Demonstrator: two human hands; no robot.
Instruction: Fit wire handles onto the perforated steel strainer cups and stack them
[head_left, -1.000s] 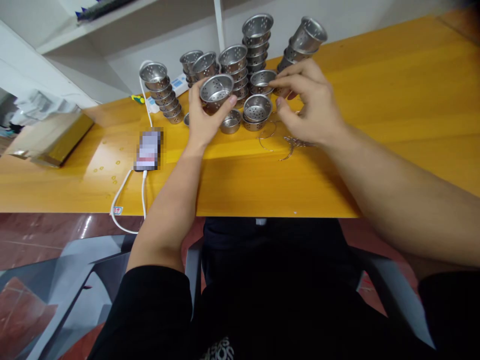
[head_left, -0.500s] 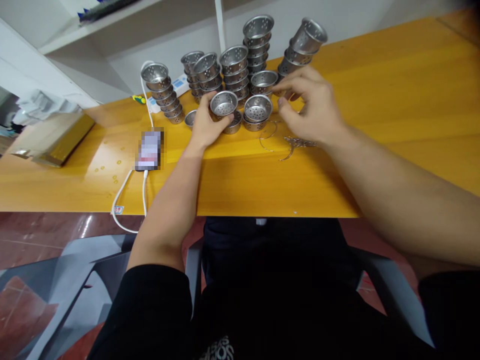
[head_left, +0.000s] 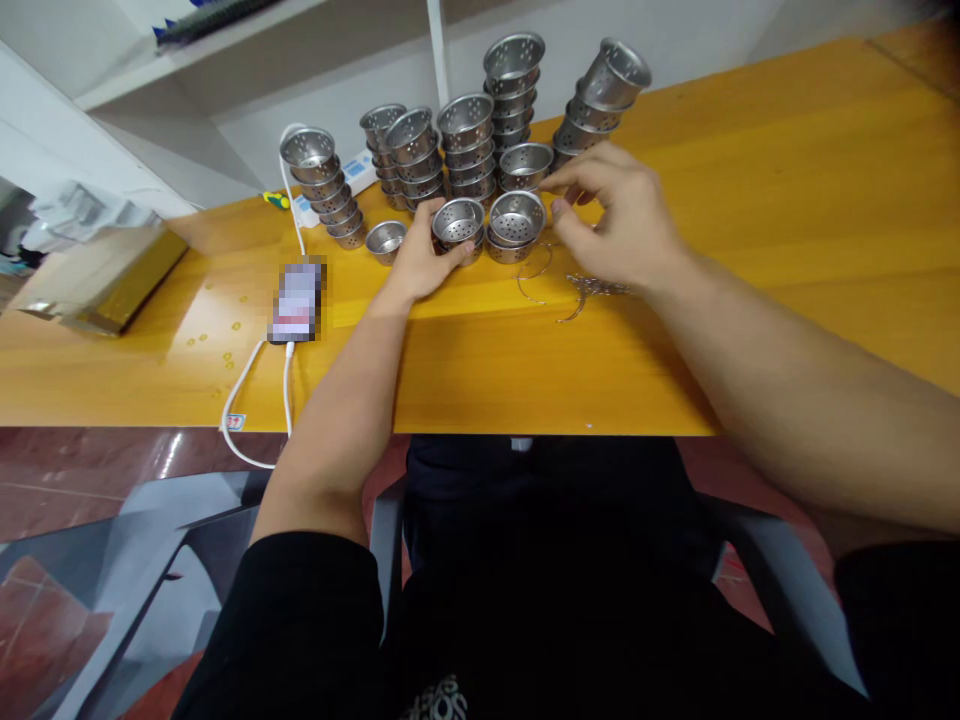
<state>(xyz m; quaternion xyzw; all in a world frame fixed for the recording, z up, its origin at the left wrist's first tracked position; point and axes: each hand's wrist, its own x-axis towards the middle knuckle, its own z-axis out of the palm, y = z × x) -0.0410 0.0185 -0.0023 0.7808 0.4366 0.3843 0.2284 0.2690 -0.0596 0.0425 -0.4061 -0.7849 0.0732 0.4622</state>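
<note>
1. The left hand [head_left: 426,258] was curled around the held cup [head_left: 458,222], thumb on the near side and fingers on the far side. The cup was upright, its pierced floor showing.
2. Under it stood the lower cup [head_left: 472,256], mostly covered, its contents out of sight; how far the two were nested could not be told.
3. The right hand [head_left: 553,194] had thumb and fingertips drawn to a narrow gap; whether they pinched anything was too small to tell.
4. Between the hands stood the front pair [head_left: 516,222], one cup set in another, the upper one's holed floor in view.
5. Behind it was the rear cup [head_left: 526,165], its base hidden by the pair. The lone cup [head_left: 386,242] stood left of the left hand.
6. Farther back rose the left stack [head_left: 322,185], three middle stacks [head_left: 466,145], the tall stack [head_left: 514,85] and the leaning stack [head_left: 600,100], its foot hidden behind the right hand.
7. On the counter [head_left: 510,360], near the right hand, lay a wire loop [head_left: 519,286] and a partly covered wire heap [head_left: 596,285].
8. At left, the phone [head_left: 298,302] had a blurred-out screen; the box [head_left: 112,280] was farther off.
</note>
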